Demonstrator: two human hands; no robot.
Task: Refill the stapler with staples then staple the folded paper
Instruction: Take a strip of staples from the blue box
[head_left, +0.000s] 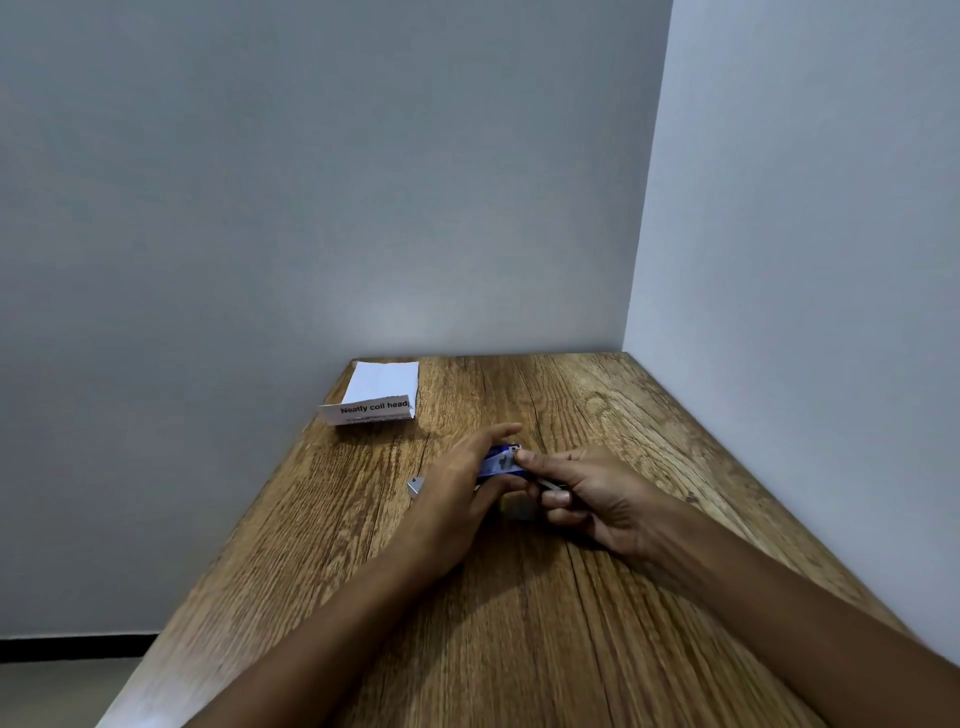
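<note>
A small blue stapler (500, 462) sits mid-table between both hands. My left hand (457, 488) holds its left side, fingers wrapped round the body, and a silver metal end (414, 487) pokes out past the hand on the left. My right hand (587, 499) pinches the stapler's right end between thumb and forefinger, and a thin dark metal strip (550, 486) shows under its fingers. A small pale box (517, 509) lies partly hidden beneath the hands. The folded white paper (376, 395), printed "Neatly coil head", lies at the far left corner of the table.
The wooden table (519, 623) stands in a corner, with grey walls close behind and to the right. Its left edge drops to the floor (62, 691).
</note>
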